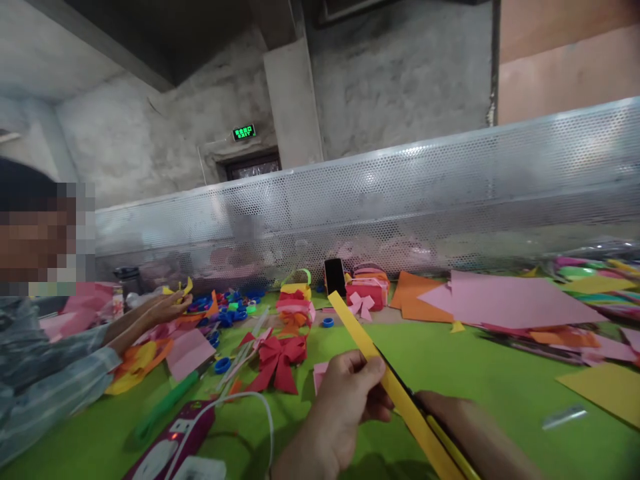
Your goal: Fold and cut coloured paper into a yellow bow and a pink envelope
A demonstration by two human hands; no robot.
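Observation:
My left hand (345, 407) is closed in a pinch on a long yellow paper strip (360, 337) that slants up and away over the green table (490, 380). My right hand (470, 430) sits low at the frame's bottom, wrapped round scissors (400, 383) with dark blades and a yellow handle. The blades lie along the strip's right edge, just past my left thumb. The fingers of my right hand are mostly hidden behind the strip and the scissors.
A red paper bow (277, 357), blue rings (235, 308), small paper baskets (296, 300), a phone (335, 275), and pink (505, 300) and orange sheets (415, 297) litter the table. A power strip (170, 447) lies near left. A co-worker's hand (167, 307) reaches in. A perforated metal screen (400, 200) backs the table.

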